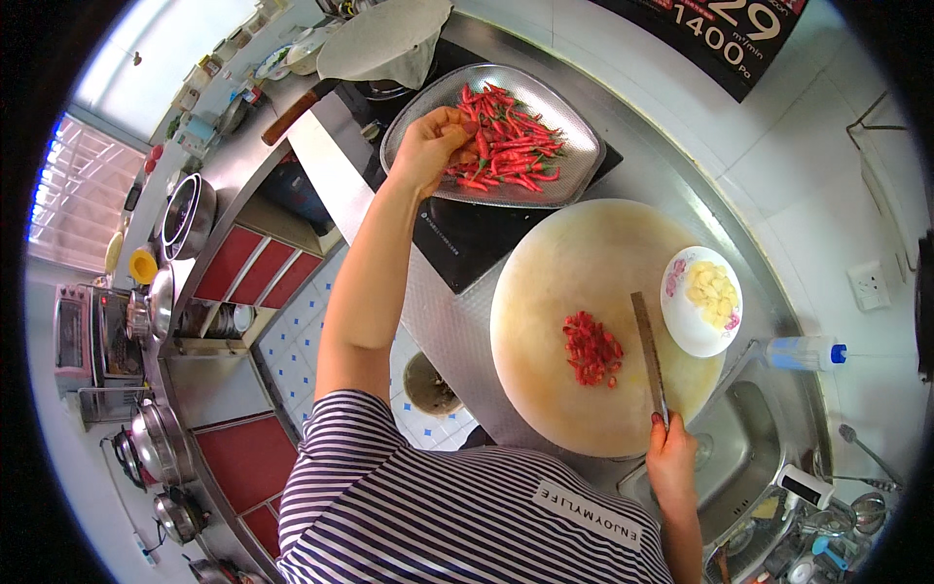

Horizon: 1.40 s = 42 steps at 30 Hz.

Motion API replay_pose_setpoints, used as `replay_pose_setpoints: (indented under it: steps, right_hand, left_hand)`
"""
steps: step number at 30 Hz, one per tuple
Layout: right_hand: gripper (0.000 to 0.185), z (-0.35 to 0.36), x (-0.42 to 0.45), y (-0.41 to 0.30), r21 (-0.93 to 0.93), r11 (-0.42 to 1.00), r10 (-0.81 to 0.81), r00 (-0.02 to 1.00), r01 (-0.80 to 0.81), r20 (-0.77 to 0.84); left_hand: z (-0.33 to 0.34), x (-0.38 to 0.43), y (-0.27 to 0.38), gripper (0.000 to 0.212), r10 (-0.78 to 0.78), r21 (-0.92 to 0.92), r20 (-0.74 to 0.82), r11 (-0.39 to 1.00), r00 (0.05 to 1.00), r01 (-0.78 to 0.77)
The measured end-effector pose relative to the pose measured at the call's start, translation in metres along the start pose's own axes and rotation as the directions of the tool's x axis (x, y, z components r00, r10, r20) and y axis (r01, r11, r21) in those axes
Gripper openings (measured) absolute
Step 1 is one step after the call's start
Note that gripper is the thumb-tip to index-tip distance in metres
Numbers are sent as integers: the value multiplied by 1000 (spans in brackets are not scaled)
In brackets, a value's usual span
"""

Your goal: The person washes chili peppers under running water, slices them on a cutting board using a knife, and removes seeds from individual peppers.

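Note:
My left hand (438,150) is at the left side of a perforated metal basket (584,164), its fingers closed on red chili peppers at the edge of the pile (522,142). My right hand (671,445) grips the handle of a knife (648,343), probably a cleaver, seen along its narrow edge. The blade stands on a round, pale cutting board (562,255). A small heap of chopped red chili (591,349) lies on the board, left of the blade. At the board's right edge, a white flowered plate (678,317) holds peeled, pale yellow pieces, perhaps garlic (711,292).
The basket overlaps a black cooktop (467,248). A pan under a pale cover (387,47) stands beyond it. The steel sink (744,445) is at right, near a blue-capped bottle (803,353) and utensils. A bin (430,387) stands on the floor between the counters.

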State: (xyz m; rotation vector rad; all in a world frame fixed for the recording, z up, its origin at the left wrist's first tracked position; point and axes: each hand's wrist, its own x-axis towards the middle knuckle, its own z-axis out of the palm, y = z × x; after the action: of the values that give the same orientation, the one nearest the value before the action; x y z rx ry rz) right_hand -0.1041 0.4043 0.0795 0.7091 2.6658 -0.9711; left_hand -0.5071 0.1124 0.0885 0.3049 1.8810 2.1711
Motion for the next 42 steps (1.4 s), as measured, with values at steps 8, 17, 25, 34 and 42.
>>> replay_pose_setpoints:
  steps: [8,17,25,34,42]
  right_hand:
    - [42,24,-3,19,-282,958,-118,975,61,-191]
    - [18,14,11,-46,413,809,-329,904,418,-272]
    - [14,13,7,-91,511,682,-572,817,523,-74]
    - [49,-6,-3,-87,767,624,-348,824,-152,447]
    - [23,10,-9,-76,728,680,-419,861,87,288]
  left_hand:
    - [52,-100,15,6,130,-272,93,957,987,-100]
    - [112,-194,8,8,94,-113,106,990,990,-82]
    - [122,-245,-4,11,34,123,182,991,983,-57]
    - [134,-271,-5,12,3,313,215,947,977,-72]
    - [145,-276,-4,5,1,-63,257,998,966,16]
